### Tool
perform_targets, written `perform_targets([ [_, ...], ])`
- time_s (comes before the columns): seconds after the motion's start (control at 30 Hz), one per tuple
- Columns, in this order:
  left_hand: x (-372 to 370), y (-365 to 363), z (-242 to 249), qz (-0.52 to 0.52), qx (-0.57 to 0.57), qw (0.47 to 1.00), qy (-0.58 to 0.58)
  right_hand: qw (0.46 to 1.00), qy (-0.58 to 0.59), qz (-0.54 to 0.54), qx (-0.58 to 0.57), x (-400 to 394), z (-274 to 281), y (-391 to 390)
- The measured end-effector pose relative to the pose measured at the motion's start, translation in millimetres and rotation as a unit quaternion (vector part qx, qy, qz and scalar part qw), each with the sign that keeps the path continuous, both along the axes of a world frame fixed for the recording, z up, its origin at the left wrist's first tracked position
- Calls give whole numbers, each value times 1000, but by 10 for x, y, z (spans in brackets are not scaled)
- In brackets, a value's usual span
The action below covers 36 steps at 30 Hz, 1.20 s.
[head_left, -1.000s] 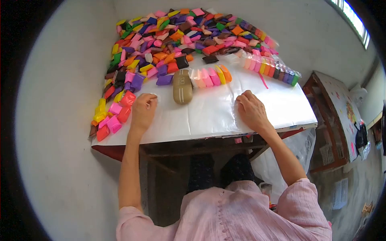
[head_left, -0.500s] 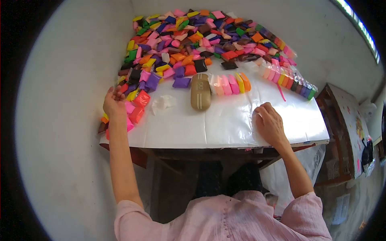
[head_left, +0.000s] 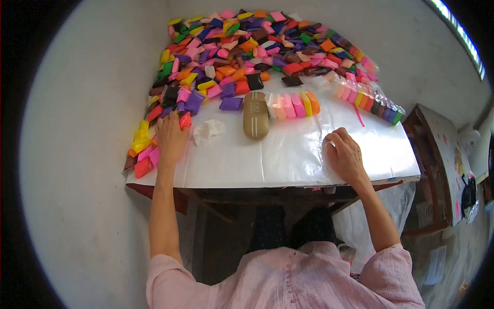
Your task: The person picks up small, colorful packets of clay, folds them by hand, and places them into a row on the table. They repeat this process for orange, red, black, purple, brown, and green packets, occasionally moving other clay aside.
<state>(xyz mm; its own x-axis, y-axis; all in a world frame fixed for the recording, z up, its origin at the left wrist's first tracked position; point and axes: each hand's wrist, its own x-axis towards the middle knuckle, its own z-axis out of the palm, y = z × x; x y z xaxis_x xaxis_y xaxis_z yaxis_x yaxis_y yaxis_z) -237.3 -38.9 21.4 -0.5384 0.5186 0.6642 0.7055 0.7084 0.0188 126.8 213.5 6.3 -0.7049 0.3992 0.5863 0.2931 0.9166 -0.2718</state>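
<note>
At the left side of the table my left hand [head_left: 172, 136] reaches palm down over the small packets, its fingers bent. A glossy red packet [head_left: 185, 121] shows at its thumb side, partly covered by the hand; the thumb is hidden. Yellow packets [head_left: 141, 140], pink packets [head_left: 154, 156] and another red packet [head_left: 143, 168] lie left of the wrist. My right hand [head_left: 343, 154] rests on the white table cover, loosely curled with nothing visible in it. Between the hands are a crumpled clear wrapper [head_left: 208, 132] and a gold-brown case [head_left: 256, 116].
A big heap of coloured packets [head_left: 231, 51] covers the back of the table [head_left: 288, 159]. Right of the case lies a short row of packets in clear film [head_left: 293, 105]. A longer wrapped row [head_left: 368, 98] and a pink strip [head_left: 358, 116] lie at the right. Walls border the left and back.
My left hand has moved right and inward from the left edge, now over the red packets. Yellow, pink and red packets beside it have shifted left. My right hand stays in place.
</note>
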Motion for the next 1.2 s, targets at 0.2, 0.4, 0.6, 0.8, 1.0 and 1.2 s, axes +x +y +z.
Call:
perform_targets([
  [0.2,340,-37,77,-169,196,945,-198,1000,2,-10,3,5,0,-18],
  [0.4,939,-17,151,-317,296,785,-443,1000,13,-3,18,2,-60,35],
  [0.6,1533,262,44,-433,277,643,-568,979,34,82,-184,10,134,-94],
  [0.8,2086,693,-51,-457,246,577,-630,903,104,209,-362,-80,207,-459],
  [1.0,2121,915,-130,-426,185,602,-649,970,109,120,-180,-19,95,-377],
  [1.2,2211,903,-61,-423,212,546,-692,996,46,64,-41,69,-2,-263],
])
